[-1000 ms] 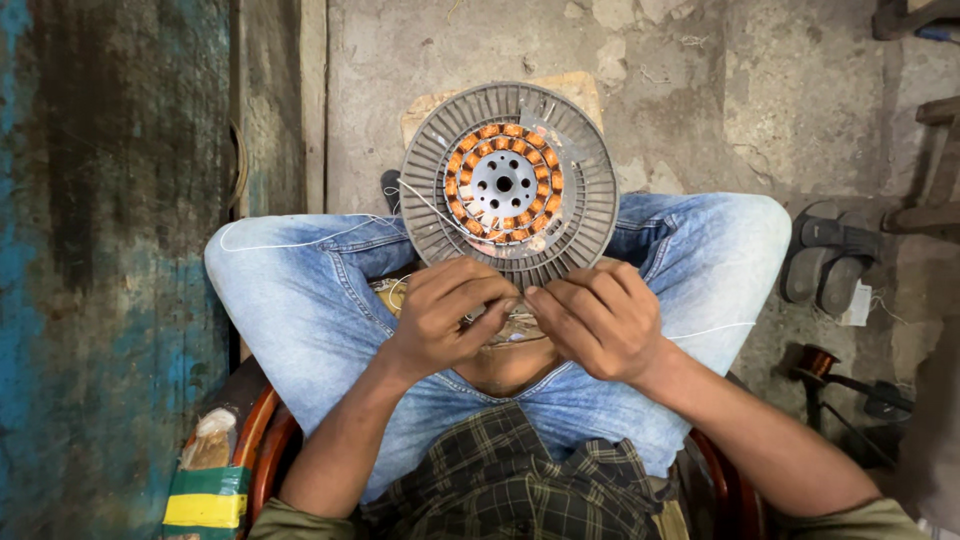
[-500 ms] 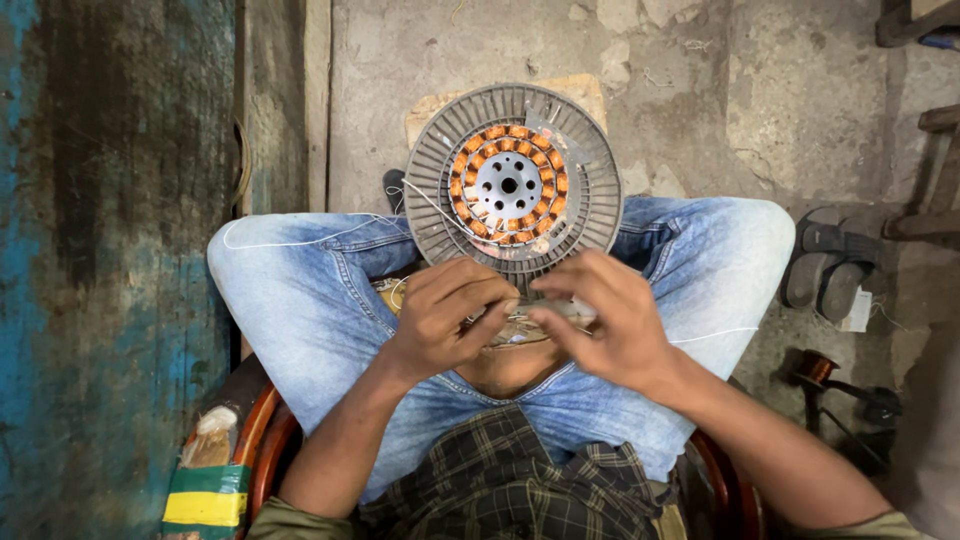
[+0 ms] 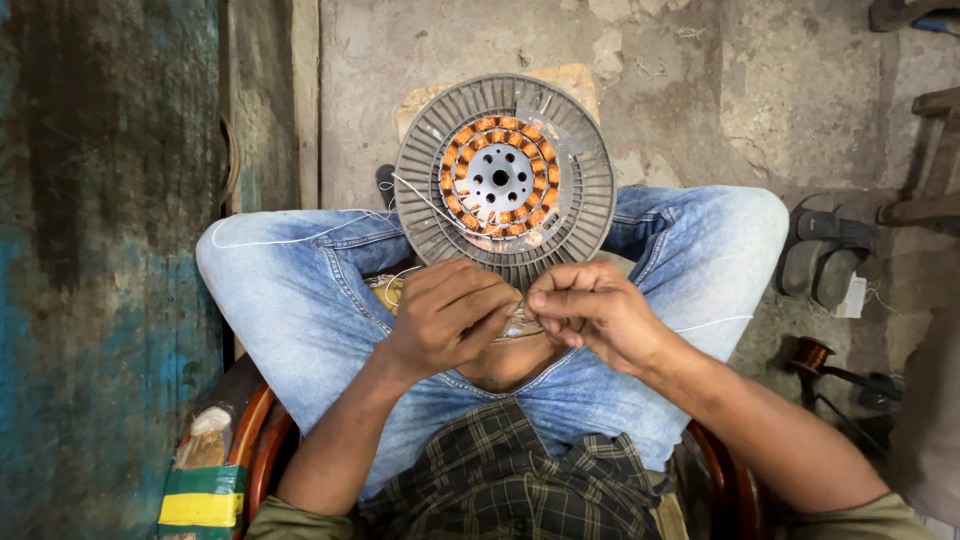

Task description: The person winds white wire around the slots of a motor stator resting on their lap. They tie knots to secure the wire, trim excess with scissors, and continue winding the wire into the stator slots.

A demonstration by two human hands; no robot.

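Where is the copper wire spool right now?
In the head view, the copper wire spool stands on the concrete floor at the person's right, just beyond the right knee and below the sandals.

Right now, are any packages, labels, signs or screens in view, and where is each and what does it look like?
No screens or signs.
Small white tag or paper scrap: on the floor at right, beside the dark sandals; roughly rectangular; any print is too small to tell.
Green and yellow banded wrapping: bottom left, by the chair's wooden arm; possibly packaging, hard to tell.
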